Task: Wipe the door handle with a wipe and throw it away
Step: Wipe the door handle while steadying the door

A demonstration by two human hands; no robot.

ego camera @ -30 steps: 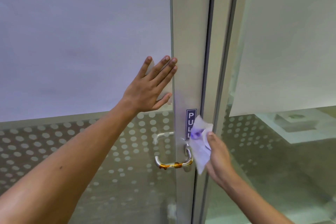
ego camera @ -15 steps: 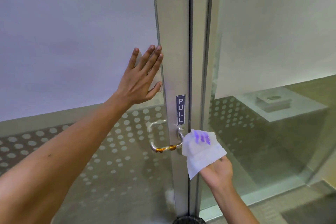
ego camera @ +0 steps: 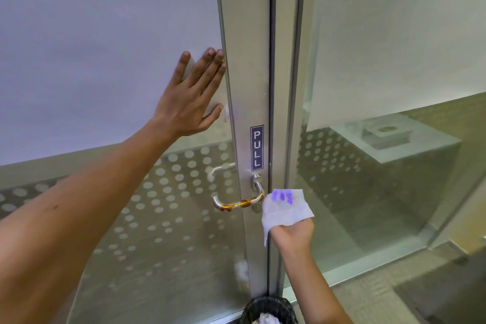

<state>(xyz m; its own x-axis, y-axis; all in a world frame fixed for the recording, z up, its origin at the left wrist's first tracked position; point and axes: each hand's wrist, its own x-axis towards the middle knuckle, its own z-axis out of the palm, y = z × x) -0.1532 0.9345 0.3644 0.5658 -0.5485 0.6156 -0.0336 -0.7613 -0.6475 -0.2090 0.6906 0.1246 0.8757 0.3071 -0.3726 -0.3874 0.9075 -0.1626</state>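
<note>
- Hands at a glass door: left hand (ego camera: 190, 98) spread flat on the frosted pane, right hand (ego camera: 292, 234) pinching a white wipe (ego camera: 285, 212) just beside the door handle (ego camera: 238, 202) at its pivot end.
- Handle's lever carries an amber smear – purple marks stain the wipe's top.
- Risk: a one-edge pinch could let the wipe fold, smearing rather than lifting the residue.
- Bin (ego camera: 268, 309) waits below.
- Since a second ago, the wipe has dropped from the PULL sign (ego camera: 257, 147) to handle level – the left palm stays planted.

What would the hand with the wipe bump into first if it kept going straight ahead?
Probably the door handle: the right hand holds the wipe up just beside its base, though depth is unclear.
</note>
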